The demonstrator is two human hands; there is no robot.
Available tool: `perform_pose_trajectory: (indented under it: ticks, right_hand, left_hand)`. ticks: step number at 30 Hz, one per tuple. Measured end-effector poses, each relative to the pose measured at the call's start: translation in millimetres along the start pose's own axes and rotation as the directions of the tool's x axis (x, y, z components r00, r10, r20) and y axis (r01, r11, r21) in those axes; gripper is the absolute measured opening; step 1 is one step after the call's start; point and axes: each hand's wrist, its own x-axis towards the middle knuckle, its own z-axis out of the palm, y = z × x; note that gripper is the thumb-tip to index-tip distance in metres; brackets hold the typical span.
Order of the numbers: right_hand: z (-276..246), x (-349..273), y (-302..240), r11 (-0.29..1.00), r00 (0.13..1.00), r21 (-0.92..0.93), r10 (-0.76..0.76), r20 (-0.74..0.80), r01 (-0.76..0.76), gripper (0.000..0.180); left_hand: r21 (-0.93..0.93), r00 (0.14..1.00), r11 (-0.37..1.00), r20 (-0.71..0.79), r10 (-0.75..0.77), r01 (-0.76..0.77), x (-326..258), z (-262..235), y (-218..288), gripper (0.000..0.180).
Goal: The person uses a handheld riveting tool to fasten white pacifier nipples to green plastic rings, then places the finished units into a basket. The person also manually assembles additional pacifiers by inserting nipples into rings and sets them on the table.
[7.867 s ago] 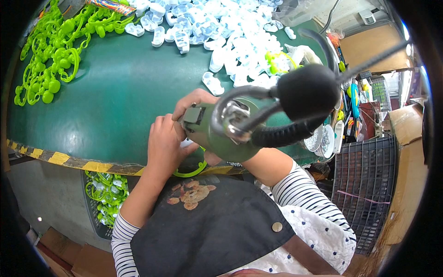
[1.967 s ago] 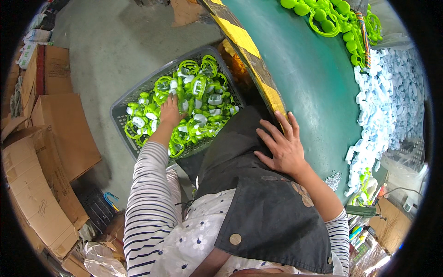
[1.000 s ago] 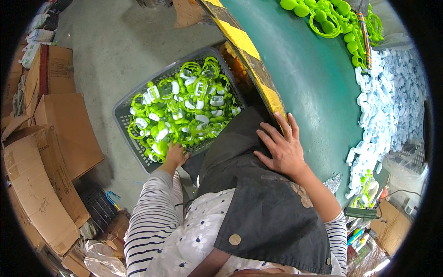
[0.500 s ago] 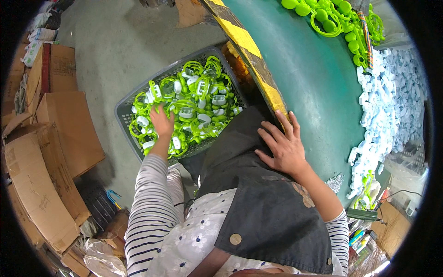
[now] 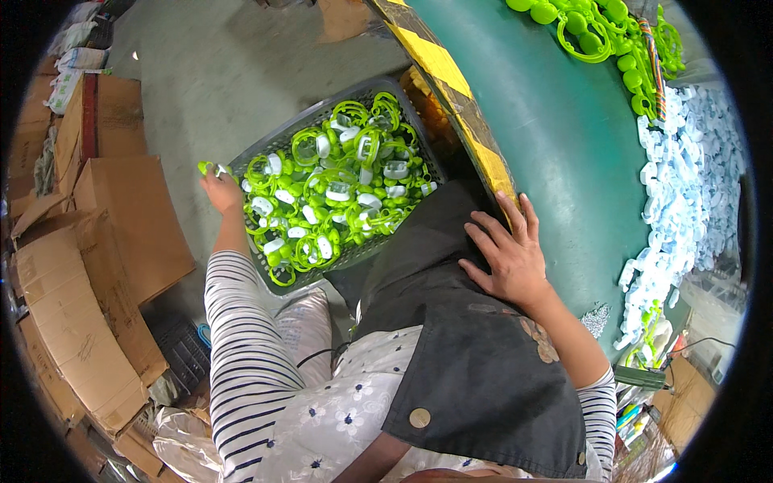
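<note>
My left hand (image 5: 221,191) is off the left side of a grey plastic basket (image 5: 412,121), its fingers closed on a small green-and-white plastic piece (image 5: 212,170), partly hidden by the fingers. A heap of bright green plastic parts with rings and white pieces (image 5: 338,191) fills the basket. My right hand (image 5: 514,258) lies with fingers spread over the dark apron (image 5: 411,249), its fingertips touching the yellow-and-black taped edge (image 5: 487,161) of the green table. Nothing is held in it.
The green tabletop (image 5: 555,145) curves away on the right, bearing green ring parts (image 5: 592,40) and a long pile of pale blue-white pieces (image 5: 676,193). Cardboard boxes (image 5: 129,225) stand on the floor at left. A dark crate (image 5: 173,346) sits near them.
My left hand has moved left and up from the heap, out past the basket's side, with a green-and-white piece in its fingers. The right hand keeps its place at the table edge.
</note>
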Motion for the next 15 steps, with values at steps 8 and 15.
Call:
perform_pose_trajectory:
  ticks: [8,15]
  right_hand:
    - [0,1,1,1.0,1.0,0.012,-0.002,-0.009,0.002,0.047]
    - [0,0,1,1.0,1.0,0.011,-0.007,-0.016,0.007,0.047]
  left_hand:
    - [-0.043,0.813,0.996,0.574,0.093,-0.083,-50,39,-72,0.04]
    - [0.459,0.801,0.888,0.542,-0.254,-0.028,-62,4,-20,0.064]
